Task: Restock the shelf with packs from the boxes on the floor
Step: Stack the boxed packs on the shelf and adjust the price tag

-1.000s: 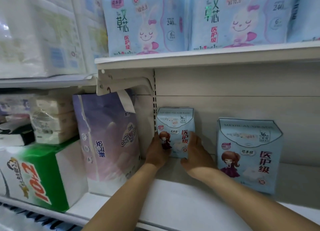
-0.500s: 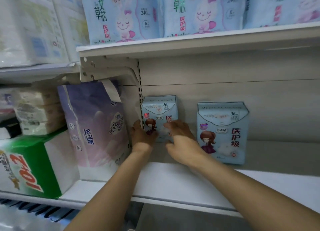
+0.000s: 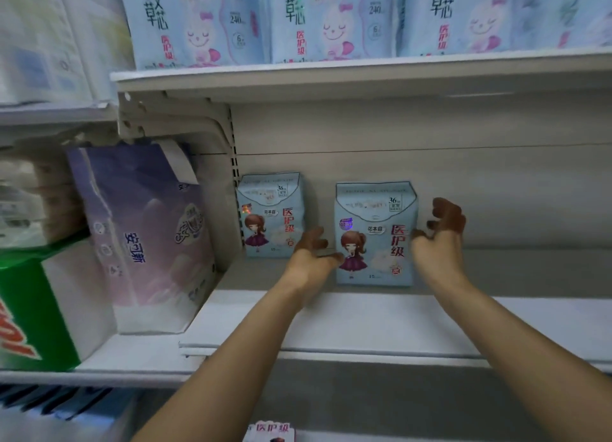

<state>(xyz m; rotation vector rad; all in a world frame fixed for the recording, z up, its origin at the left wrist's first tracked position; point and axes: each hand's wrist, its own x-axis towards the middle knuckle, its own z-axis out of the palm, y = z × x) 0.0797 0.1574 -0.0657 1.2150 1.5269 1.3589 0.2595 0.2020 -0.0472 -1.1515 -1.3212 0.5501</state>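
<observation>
Flanking glossy rectangular pack on flat white shelf, left hand, right hand, fingers spread, holding nothing

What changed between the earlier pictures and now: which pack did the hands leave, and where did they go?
Both hands let go of the left pack, which stands against the back panel, and moved right. The left hand and right hand now flank the right pack, fingers spread, not yet gripping it. Both packs stayed upright in place on the shelf.
</observation>
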